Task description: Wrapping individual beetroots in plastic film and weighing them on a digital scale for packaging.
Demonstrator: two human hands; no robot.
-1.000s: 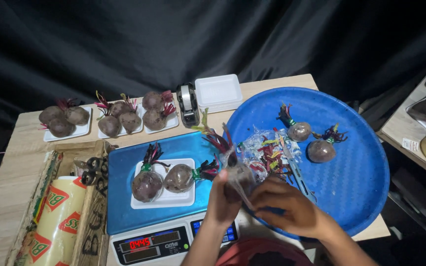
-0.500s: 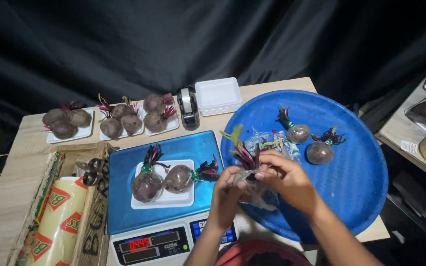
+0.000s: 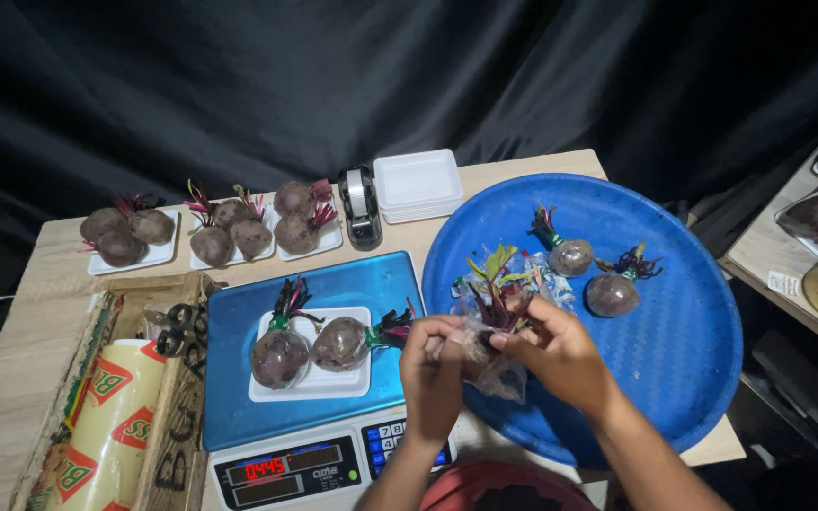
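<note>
Grip: both hands close on one beetroot (image 3: 487,348) wrapped in a clear plastic bag (image 3: 502,377); the left hand (image 3: 433,374) pinches the film at the near side with thumb and fingers curled, the right hand (image 3: 559,355) cups the bundle from the far side, fingers drawn in tight on the plastic.

Held thing: the bagged beetroot sits between the two hands, above the near-left edge of the blue round tray (image 3: 674,378), its red stems and green leaves (image 3: 496,274) sticking up out of the bag's mouth.

Doing it well: by the look of it, the film needs pulling with even tension while the root is kept from turning, and the stems kept clear of the pinch so they do not snap.

On the tray: two loose beetroots, one (image 3: 570,255) towards the back and one (image 3: 612,294) to its right, with crumpled clear wrappers (image 3: 546,284) beside the hands.

On the scale: a blue-topped digital scale (image 3: 267,284) carries a white foam tray (image 3: 319,383) with two beetroots (image 3: 279,358) lying side by side; its red display (image 3: 264,467) is lit.

Back row: three white trays of beetroots (image 3: 212,244), a tape dispenser (image 3: 360,203) and a stack of empty white trays (image 3: 418,182) on the wooden table (image 3: 49,312).

Left edge: a roll of cling film (image 3: 111,426) in its wooden box, black scissors (image 3: 174,326) resting on it.
</note>
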